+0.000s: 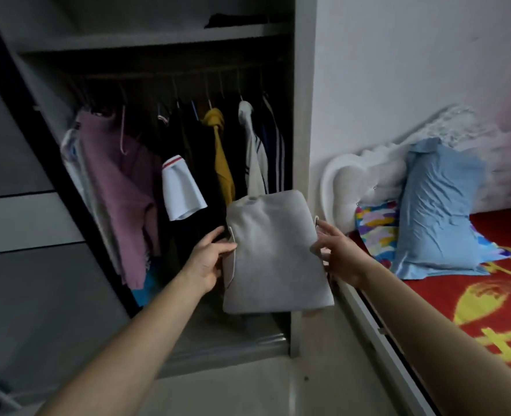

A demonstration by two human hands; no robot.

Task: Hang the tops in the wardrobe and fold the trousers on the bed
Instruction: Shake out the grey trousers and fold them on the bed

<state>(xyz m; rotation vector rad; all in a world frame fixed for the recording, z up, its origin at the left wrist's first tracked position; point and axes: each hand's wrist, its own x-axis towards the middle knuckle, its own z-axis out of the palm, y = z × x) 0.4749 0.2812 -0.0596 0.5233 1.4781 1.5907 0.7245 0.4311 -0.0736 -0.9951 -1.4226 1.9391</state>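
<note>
Before the open wardrobe (303,115), folded grey garment (273,253) held mid-air, left hand (209,261) pinching its left edge, thumb on top, right hand (340,255) gripping its right edge, purple top (119,175) and mustard top (222,154) hanging behind, red bed (488,298) with blue pillow (440,211) at right

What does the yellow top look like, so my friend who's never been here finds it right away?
Start at the open wardrobe left of the bed and follow its hanging rail. Right of the middle, between black clothes and a white striped jacket, hangs the mustard-yellow top. It is the only yellow thing on the rail.
</note>
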